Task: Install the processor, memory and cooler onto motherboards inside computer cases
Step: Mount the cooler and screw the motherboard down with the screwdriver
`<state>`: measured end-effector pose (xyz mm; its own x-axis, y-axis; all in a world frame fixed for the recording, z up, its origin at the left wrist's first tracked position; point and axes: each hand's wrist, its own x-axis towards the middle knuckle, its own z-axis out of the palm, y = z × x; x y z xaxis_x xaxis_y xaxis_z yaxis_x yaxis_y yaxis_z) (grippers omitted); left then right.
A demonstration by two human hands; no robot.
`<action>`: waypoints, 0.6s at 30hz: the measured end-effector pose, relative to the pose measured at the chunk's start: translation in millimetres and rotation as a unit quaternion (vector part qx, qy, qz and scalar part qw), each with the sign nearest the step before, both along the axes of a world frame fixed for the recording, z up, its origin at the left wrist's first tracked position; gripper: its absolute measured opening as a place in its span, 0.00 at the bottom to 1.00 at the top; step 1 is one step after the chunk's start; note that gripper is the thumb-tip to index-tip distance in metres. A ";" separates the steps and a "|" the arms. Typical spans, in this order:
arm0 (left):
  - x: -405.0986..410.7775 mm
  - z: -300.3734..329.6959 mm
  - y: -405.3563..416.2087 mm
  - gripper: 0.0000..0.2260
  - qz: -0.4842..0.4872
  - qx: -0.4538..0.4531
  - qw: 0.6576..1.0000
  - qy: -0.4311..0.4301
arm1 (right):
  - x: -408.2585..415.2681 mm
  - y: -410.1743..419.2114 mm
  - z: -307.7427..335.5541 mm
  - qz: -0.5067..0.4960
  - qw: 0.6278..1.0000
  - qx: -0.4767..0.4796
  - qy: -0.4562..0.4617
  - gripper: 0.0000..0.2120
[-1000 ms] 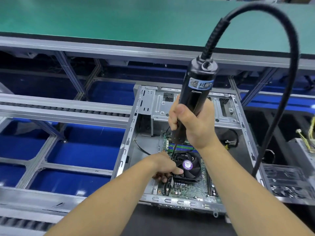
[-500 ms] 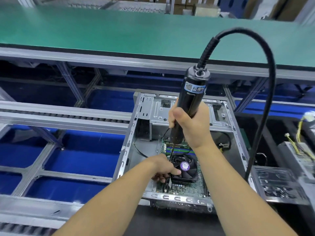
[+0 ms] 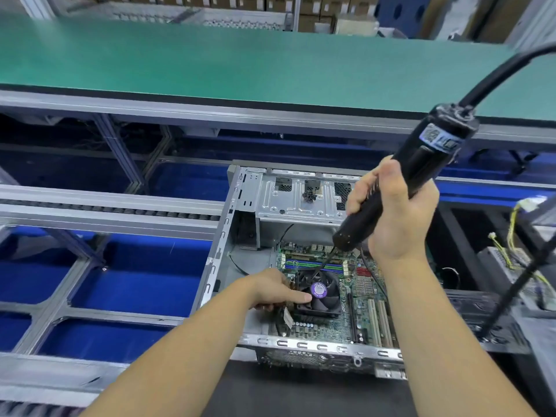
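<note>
An open grey computer case (image 3: 221, 236) lies in front of me with a green motherboard (image 3: 365, 308) inside. A black cooler fan (image 3: 326, 299) with a purple centre label sits on the board, below the memory slots (image 3: 313, 264). My left hand (image 3: 270, 288) rests on the cooler's left edge, thumb against the fan frame. My right hand (image 3: 394, 218) grips a black electric screwdriver (image 3: 421, 173), tilted to the right. Its thin bit (image 3: 323, 263) slants down to the cooler's upper edge.
A green conveyor belt (image 3: 240, 61) runs across the back, behind a grey rail. Roller rails (image 3: 105, 206) and blue floor panels lie to the left. The screwdriver's thick black cable (image 3: 505, 70) arcs up right. Another unit with yellow wires (image 3: 511, 245) stands at the right.
The screwdriver has tilted over to the right and my right hand has moved right with it. The bit has shifted toward the cooler's upper edge. My left hand stays on the cooler.
</note>
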<state>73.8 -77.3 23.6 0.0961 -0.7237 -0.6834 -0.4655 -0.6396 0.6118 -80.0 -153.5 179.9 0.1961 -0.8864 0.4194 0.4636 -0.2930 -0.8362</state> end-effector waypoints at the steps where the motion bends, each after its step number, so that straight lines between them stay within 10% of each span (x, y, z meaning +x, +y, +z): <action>1: 2.5 0.6 0.4 0.25 0.005 -0.003 1.000 0.012 | -2.9 -0.2 0.5 -0.002 1.000 0.000 -0.005 0.14; 13: 4.3 1.2 -6.4 0.19 0.124 -0.134 0.983 -0.004 | -5.2 17.7 -2.3 0.034 0.999 0.017 -0.016 0.12; 18: 2.9 2.1 -0.2 0.18 0.068 -0.045 0.996 0.018 | 3.4 26.1 -12.1 0.058 0.998 0.009 0.017 0.09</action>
<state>76.6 -77.5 25.8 0.1745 -0.7645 -0.6206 -0.3543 -0.6368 0.6848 -76.7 -127.4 167.8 0.3115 -0.8639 0.3957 0.4658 -0.2241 -0.8561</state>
